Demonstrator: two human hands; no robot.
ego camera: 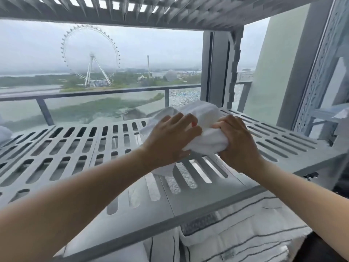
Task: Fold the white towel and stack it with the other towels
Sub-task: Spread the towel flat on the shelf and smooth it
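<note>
A bunched white towel (205,118) lies on the grey slotted shelf (75,148), right of its middle. My left hand (168,140) lies over the towel's left side with fingers spread and the thumb tucked under the cloth. My right hand (236,142) grips the towel's near right end, fingers curled round a fold. Part of the towel hangs below my left palm. White towels with dark stripes (245,231) are piled on the level underneath, seen through and below the shelf's front edge.
A second slotted shelf (170,12) hangs close overhead. Grey perforated uprights (317,82) stand at the right. A pale rounded thing (4,133) sits at the shelf's far left edge. Behind is a window with a balcony rail (94,93).
</note>
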